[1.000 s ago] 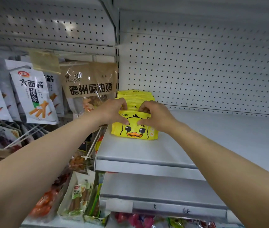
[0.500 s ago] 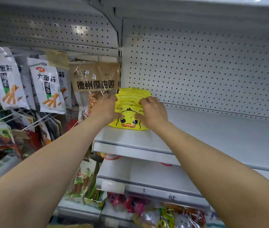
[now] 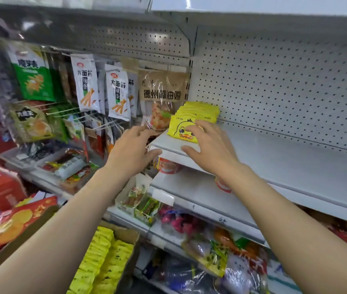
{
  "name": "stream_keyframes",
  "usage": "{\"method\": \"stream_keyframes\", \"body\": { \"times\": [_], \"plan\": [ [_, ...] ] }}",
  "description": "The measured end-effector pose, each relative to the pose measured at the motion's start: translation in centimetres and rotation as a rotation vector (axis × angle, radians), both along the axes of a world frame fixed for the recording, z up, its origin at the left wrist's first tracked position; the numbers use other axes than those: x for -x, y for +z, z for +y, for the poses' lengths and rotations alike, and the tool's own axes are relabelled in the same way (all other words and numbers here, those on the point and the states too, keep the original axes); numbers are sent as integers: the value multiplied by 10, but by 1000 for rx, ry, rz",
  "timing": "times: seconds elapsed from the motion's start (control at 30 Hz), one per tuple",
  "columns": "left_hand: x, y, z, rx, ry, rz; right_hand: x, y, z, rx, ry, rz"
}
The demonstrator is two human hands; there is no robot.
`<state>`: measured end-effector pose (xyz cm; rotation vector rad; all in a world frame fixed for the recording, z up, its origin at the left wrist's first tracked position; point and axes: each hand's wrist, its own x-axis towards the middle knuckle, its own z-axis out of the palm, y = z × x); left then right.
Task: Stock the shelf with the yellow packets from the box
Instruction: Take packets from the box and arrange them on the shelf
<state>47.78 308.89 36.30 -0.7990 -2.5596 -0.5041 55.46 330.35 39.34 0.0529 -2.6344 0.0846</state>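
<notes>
Yellow packets stand in a short upright row at the left end of the grey metal shelf, the front one showing a duck face. They look light, soft and slippery, likely to slump or slide, so a small bunch is best pinched by its top edges or squeezed from both sides. More wait in the cardboard box below. A second ago both hands clasped the front packet; now the left hand has drawn back off the shelf edge, fingers loosely spread and empty, and the right hand hovers open just before the row.
</notes>
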Motion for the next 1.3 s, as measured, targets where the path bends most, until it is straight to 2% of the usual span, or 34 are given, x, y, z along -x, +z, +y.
{"method": "stream_keyframes", "body": {
  "times": [0.13, 0.33, 0.67, 0.8, 0.97, 1.3],
  "plan": [
    [-33, -4, -31, 32, 73, 14, -16, -13, -31, -22, 85, -32],
    [-55, 6, -87, 70, 197, -1, -23, -11, -85, 60, 215, -92],
    [-53, -5, -200, 87, 349, -57, 24, -22, -194, 24, 359, -139],
    [-16, -17, -252, 97, 405, -86, 69, -40, -253, 21, 400, -205],
    [53, -42, -306, 150, 376, -111, 139, -68, -311, 9, 388, -255],
    [200, -151, -396, 247, 249, -397, 269, -174, -400, 83, 226, -547]
  ]
}}
